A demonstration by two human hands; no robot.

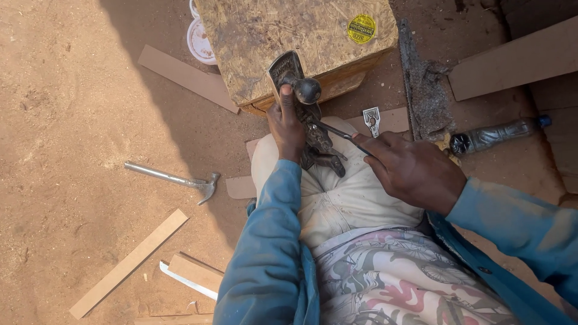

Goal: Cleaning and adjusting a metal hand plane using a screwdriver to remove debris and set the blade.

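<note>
A dark metal hand plane (313, 135) with a round black knob (307, 90) rests on my knee, its front end against a chipboard block (289, 42). My left hand (286, 127) grips the plane's side, thumb up beside the knob. My right hand (412, 170) is closed around a thin metal screwdriver (340, 133) whose tip reaches into the middle of the plane body. Both arms wear blue sleeves.
On the sandy ground lie a steel claw hammer (174, 179) at left, brown board strips (126, 265), a small metal plate (372, 119), a handsaw (415, 78), a plastic bottle (497, 135) and a white lid (198, 39). A yellow round sticker (361, 28) sits on the block.
</note>
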